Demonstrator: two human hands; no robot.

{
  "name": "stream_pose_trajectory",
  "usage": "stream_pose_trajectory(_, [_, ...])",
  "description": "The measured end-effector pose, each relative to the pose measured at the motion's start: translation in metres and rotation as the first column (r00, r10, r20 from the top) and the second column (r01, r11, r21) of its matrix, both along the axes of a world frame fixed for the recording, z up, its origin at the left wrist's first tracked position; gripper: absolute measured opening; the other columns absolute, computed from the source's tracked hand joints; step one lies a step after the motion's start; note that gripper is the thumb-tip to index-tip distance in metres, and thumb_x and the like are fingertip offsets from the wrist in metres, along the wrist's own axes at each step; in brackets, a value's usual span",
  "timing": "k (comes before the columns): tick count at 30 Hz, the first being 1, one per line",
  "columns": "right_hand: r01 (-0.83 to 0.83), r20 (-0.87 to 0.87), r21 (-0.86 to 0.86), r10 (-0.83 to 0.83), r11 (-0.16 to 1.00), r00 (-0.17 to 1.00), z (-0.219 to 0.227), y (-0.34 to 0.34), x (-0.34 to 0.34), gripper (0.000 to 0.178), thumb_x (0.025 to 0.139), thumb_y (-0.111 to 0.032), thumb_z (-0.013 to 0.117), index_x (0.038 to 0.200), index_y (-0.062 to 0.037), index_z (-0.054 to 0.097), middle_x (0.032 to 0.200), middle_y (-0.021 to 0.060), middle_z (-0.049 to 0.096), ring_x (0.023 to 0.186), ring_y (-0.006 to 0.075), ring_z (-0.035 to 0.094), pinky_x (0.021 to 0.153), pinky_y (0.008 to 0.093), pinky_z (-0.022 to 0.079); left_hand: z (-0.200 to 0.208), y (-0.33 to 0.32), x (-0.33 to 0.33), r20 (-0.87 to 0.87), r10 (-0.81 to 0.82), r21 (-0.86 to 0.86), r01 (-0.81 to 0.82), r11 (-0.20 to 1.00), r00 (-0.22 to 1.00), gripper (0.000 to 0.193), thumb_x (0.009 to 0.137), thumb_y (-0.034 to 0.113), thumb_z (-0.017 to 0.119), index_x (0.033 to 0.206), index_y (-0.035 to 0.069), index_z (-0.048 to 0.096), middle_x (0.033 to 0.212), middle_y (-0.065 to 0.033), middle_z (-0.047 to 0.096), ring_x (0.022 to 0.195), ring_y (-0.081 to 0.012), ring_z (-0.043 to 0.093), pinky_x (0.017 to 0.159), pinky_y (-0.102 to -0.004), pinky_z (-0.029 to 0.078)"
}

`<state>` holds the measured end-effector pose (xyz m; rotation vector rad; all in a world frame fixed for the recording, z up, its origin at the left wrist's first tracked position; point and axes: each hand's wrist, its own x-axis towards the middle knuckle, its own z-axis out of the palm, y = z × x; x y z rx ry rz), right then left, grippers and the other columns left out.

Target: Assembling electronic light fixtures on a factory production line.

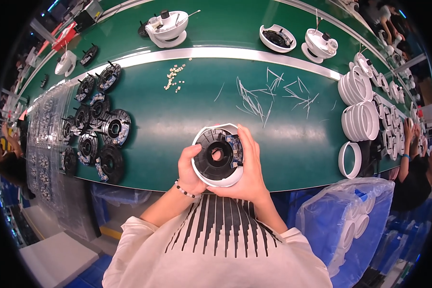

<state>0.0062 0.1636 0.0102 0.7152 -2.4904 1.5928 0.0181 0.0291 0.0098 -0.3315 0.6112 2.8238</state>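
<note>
Between my two hands, over the table's near edge, is a round white plastic housing [219, 183] with a black disc [208, 160] inside it. The disc has a round hole in its middle, and a small blue circuit board [235, 150] sits on its right side. My left hand [189, 168] is closed round the housing's left side, thumb on the rim by the disc. Wrapped round the right side is my right hand [248, 168], its fingers along the outer wall near the circuit board. The housing's underside is hidden.
Several black discs with circuit boards [115, 127] lie at the left. Small pale connectors [174, 77] and thin white strips [249, 98] are scattered farther back. White rings [360, 120] stand stacked at right, above a plastic-lined blue bin [317, 216]. White assemblies [168, 31] stand beyond the pale rail.
</note>
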Motion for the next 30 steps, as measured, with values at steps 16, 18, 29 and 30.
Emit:
stream_pose_trajectory(16, [0.762, -0.523, 0.115, -0.613, 0.638, 0.592, 0.011, 0.128, -0.042, 0.061, 0.057, -0.012, 0.071, 0.113, -0.0058, 0.047, 0.123, 0.0158, 0.039, 0.116, 0.0327, 0.033, 0.097, 0.0412, 0.025, 0.033, -0.013, -0.144, 0.056, -0.235, -0.344, 0.240, 0.908, 0.970, 0.042, 0.083, 0.029, 0.037, 0.111, -0.001, 0.044, 0.112, -0.0167, 0.051, 0.102, -0.0262, 0.050, 0.091, -0.0397, 0.039])
stream_pose_trajectory(18, [0.884, -0.506, 0.254, -0.725, 0.392, 0.467, -0.006, 0.178, -0.044, 0.054, 0.064, -0.020, 0.068, 0.111, -0.0027, 0.047, 0.123, 0.0170, 0.038, 0.117, 0.0352, 0.029, 0.097, 0.0441, 0.021, 0.025, -0.002, -0.198, 0.044, -0.140, -0.389, 0.146, 0.910, 0.989, 0.043, 0.085, 0.032, 0.032, 0.109, 0.000, 0.045, 0.110, -0.0158, 0.052, 0.104, -0.0257, 0.049, 0.092, -0.0431, 0.036])
stream_pose_trajectory(29, [0.967, -0.314, 0.237, -0.934, 0.096, 0.170, -0.063, 0.256, -0.013, 0.020, 0.076, -0.011, 0.055, 0.091, 0.0007, 0.061, 0.083, 0.0163, 0.061, 0.076, 0.0304, 0.057, 0.068, 0.0358, 0.044, -0.041, 0.067, -0.333, -0.134, 0.163, -0.521, -0.210, 0.828, 0.977, 0.058, 0.082, 0.031, 0.052, 0.128, 0.007, 0.025, 0.118, -0.0159, 0.043, 0.105, -0.0267, 0.047, 0.081, -0.0396, 0.044])
stream_pose_trajectory(30, [0.986, -0.282, 0.147, -0.952, 0.075, 0.114, -0.057, 0.248, -0.013, 0.019, 0.077, -0.011, 0.054, 0.090, 0.0004, 0.061, 0.083, 0.0161, 0.061, 0.077, 0.0305, 0.056, 0.069, 0.0351, 0.044, -0.039, 0.065, -0.327, -0.251, 0.153, -0.828, -0.293, 0.478, 0.956, 0.057, 0.085, 0.031, 0.048, 0.129, 0.006, 0.023, 0.123, -0.0187, 0.038, 0.112, -0.0255, 0.040, 0.089, -0.0396, 0.038])
